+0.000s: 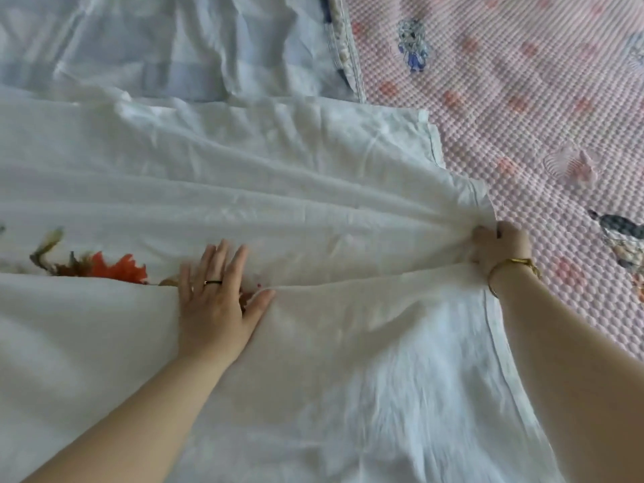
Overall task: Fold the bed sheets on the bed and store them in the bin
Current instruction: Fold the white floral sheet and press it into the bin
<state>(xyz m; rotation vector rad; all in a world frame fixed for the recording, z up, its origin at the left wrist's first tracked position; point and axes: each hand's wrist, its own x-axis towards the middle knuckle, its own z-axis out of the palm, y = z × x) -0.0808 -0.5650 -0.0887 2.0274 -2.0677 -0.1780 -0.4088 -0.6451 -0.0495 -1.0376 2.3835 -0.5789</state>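
White fabric fills most of the view: a white bed sheet (278, 190) lies spread across the bed, creased in long ridges that run toward its right edge. Its near part is folded over, and the edge of that fold crosses the middle of the view from left to right. Beneath and to the right of the sheet lies a pink quilted bed cover (522, 99), bumpy in texture, dotted with red marks and printed with small figures, among them a dark bird (623, 235) near the right border. A pale blue sheet (174, 47) lies rumpled at the upper left, its near edge touching or tucked under the white sheet's far edge.

Both hands are on the white sheet. The left hand (216, 291) lies flat with its fingers straight and spread, pressing down on the fold edge. The right hand (498, 245) is clenched around the sheet's right edge, where the cloth bunches into its grip.

An orange flower print (118, 268) shows on the sheet just left of the left hand, partly covered by the fold. A gold bracelet (515, 264) circles the right wrist, and a thin dark ring (213, 282) sits on a left finger.
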